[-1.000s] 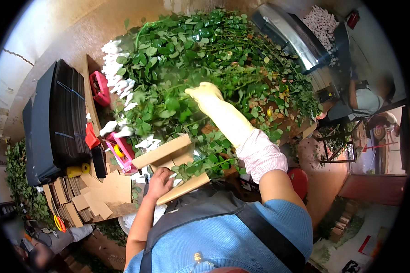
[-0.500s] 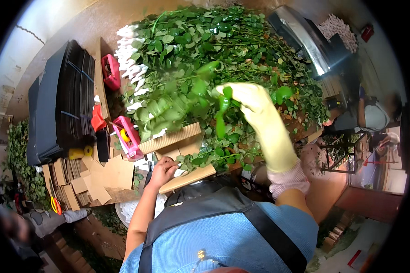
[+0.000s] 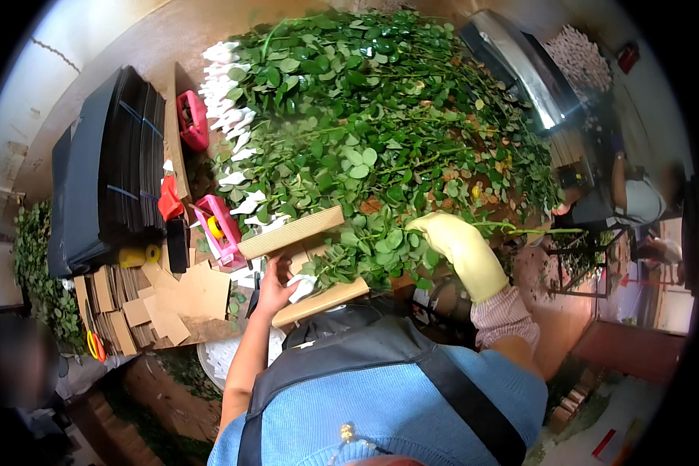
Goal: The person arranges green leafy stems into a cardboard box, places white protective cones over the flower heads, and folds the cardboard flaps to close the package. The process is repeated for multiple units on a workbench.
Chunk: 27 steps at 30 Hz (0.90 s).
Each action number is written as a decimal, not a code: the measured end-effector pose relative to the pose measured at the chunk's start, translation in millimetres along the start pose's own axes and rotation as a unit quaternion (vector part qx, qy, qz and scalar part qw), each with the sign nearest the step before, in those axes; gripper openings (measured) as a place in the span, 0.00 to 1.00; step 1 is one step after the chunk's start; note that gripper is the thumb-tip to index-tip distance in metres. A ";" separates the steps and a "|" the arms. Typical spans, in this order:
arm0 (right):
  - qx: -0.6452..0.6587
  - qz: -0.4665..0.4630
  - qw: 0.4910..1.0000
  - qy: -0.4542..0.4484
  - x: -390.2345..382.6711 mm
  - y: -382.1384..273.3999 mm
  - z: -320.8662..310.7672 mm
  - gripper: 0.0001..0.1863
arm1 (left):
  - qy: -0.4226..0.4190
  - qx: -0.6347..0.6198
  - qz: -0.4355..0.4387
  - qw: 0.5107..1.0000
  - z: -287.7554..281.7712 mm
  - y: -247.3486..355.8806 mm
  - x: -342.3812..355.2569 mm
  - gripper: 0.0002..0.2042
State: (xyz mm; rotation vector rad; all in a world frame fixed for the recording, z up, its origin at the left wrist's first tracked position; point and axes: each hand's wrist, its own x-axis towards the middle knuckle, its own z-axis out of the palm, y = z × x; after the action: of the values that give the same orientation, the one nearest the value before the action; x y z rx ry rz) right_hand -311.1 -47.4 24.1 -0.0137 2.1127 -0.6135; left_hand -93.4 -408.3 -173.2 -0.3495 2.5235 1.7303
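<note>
My right hand (image 3: 457, 247), in a pale yellow rubber glove, is closed round a leafy rose stem (image 3: 532, 230) whose bare end sticks out to the right. The leaves (image 3: 373, 247) of this stem spread left from the glove, between the two raised edges of a corrugated cardboard wrap (image 3: 291, 233). At the wrap's left end, my bare left hand (image 3: 275, 287) has its fingers apart. Its thumb is beside a white-sleeved flower head (image 3: 303, 288); whether they touch I cannot tell. Beyond the wrap lies a broad heap of leafy stems (image 3: 380, 116), with white-sleeved heads (image 3: 224, 101) along its left side.
Pink tape dispensers (image 3: 219, 233) stand left of the heap beside a wooden board (image 3: 174, 132). Further left are stacked dark cardboard sheets (image 3: 109, 171), cut cardboard pieces (image 3: 186, 299) and orange-handled scissors (image 3: 95, 346). A shiny silver-wrapped roll (image 3: 520, 70) lies far right; a person (image 3: 637, 198) is beyond.
My right hand has come down and slightly right, bringing the leafy stem from above the heap into the cardboard wrap. The fingers of my left hand have spread from a pinch.
</note>
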 end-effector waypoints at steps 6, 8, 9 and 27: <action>-0.228 -0.170 0.958 -0.032 6.4 9.6 -8.2 0.21 | 0.003 -0.079 -0.019 0.997 1.8 -8.6 0.3 0.48; -0.284 -0.085 0.955 -0.012 18.9 18.0 -3.8 0.24 | 0.002 -0.044 -0.010 0.999 4.2 4.9 3.7 0.50; -0.311 -0.042 0.950 -0.001 27.7 23.0 -1.2 0.25 | 0.004 -0.011 0.006 1.000 4.9 12.3 4.5 0.50; -0.457 -0.088 0.884 -0.025 91.8 -71.3 -29.8 0.28 | 0.009 0.047 0.047 0.998 0.1 8.5 -5.7 0.24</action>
State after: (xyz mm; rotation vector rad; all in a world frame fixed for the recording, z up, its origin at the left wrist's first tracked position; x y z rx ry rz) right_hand -403.7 -119.0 -2.3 -0.7447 2.1752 0.3337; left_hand -89.8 -404.4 -164.4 -0.2447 2.6634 1.6397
